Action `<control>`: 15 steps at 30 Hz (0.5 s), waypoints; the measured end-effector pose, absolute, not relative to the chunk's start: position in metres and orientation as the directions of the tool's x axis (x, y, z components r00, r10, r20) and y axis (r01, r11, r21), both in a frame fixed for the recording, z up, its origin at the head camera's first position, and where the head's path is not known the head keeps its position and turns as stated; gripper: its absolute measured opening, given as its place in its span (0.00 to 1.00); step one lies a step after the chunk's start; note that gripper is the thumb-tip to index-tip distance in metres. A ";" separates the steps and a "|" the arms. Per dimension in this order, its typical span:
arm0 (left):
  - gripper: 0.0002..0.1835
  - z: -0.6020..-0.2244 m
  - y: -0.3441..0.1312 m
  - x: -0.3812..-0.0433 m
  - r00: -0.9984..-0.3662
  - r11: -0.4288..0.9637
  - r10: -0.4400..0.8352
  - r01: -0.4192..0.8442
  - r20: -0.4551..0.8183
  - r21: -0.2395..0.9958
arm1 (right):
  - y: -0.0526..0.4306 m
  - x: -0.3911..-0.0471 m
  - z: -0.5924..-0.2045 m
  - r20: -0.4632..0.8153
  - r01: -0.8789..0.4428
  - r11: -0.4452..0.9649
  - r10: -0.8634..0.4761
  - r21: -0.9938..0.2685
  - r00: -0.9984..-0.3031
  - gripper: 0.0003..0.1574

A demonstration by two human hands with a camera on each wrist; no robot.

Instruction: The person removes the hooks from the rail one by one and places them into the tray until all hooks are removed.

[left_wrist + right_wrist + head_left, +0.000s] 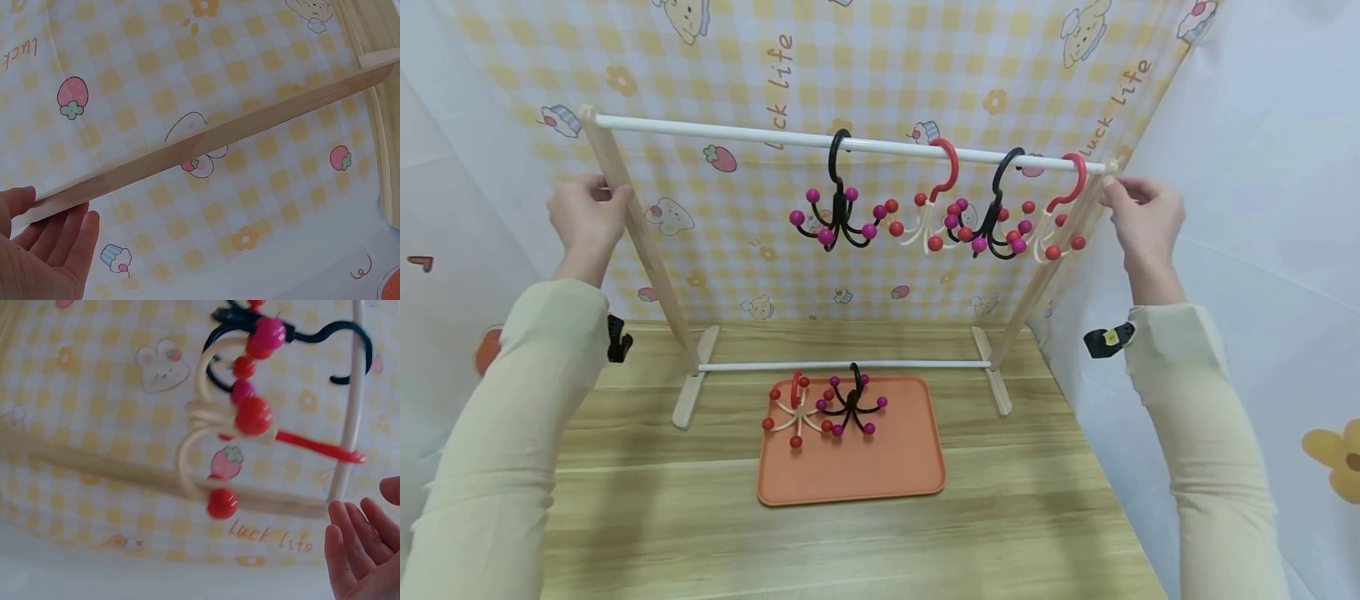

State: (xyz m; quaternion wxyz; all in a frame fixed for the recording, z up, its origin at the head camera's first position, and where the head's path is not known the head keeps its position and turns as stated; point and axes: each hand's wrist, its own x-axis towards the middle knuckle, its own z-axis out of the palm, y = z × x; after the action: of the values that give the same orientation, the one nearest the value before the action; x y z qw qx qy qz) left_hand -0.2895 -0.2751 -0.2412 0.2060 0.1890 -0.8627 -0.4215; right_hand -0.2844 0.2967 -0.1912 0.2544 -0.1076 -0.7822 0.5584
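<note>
- Four ball-tipped octopus hangers (839, 208) hang from the white top rod (715, 132) of a garment rack (602, 154), black and red hooks alternating.
- The left hand (591, 217) grips the left wooden post (651, 258), thumb and fingers on opposite sides.
- The right hand (1150, 218) is at the rack's upper right corner, fingers extended, thumb apart; contact is hard to tell.
- Two more hangers (852, 402) lie on an orange tray (865, 475), which rests on the wooden surface (1000, 500).

A yellow-and-white checked cloth (745, 217) printed with cartoons hangs at twelve o'clock. A flat, pale wood-grain tabletop (1000, 517) lies at six o'clock. White, flower-printed fabric sheeting (1255, 208) hangs at three o'clock.
</note>
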 end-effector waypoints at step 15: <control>0.24 -0.243 -0.274 -0.291 -0.848 0.606 -0.495 -0.180 0.191 0.775 | 0.215 -0.271 -0.194 0.367 -0.302 0.370 0.116 -0.878 -0.923 0.22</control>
State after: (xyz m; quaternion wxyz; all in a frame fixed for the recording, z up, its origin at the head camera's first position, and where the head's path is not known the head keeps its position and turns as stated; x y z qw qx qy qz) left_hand -0.2908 -0.2737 -0.2435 0.1974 0.1930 -0.8740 -0.3999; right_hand -0.2705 0.2148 -0.1942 0.1875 0.0578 -0.8062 0.5581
